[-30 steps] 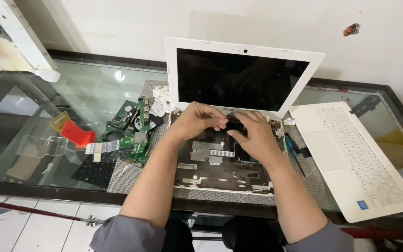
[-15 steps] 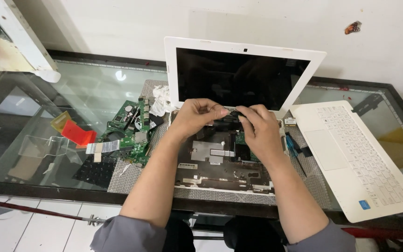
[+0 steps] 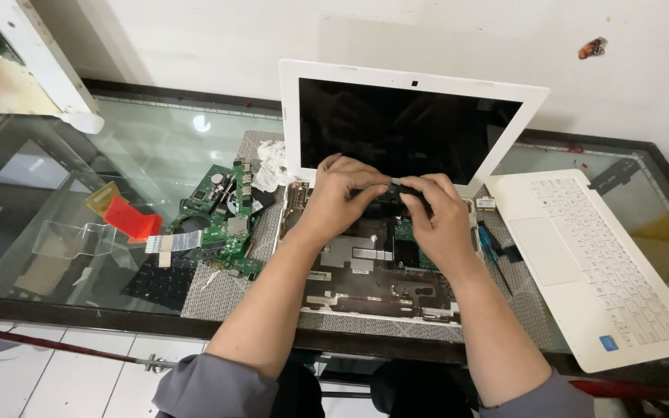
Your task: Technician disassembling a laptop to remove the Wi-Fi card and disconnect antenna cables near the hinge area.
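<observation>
Two hands — left hand (image 3: 340, 195) and right hand (image 3: 439, 213) — pinch a small dark part (image 3: 387, 190) between fingertips over the opened laptop base (image 3: 365, 282), near its white-framed screen (image 3: 408, 128); green circuit board (image 3: 222, 220) lies left.

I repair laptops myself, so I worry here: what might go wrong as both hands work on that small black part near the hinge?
The left hand and right hand pinch a small black part over the opened laptop base; it may drop inside. The green circuit board lies bare nearby, so an elbow might knock it.
</observation>
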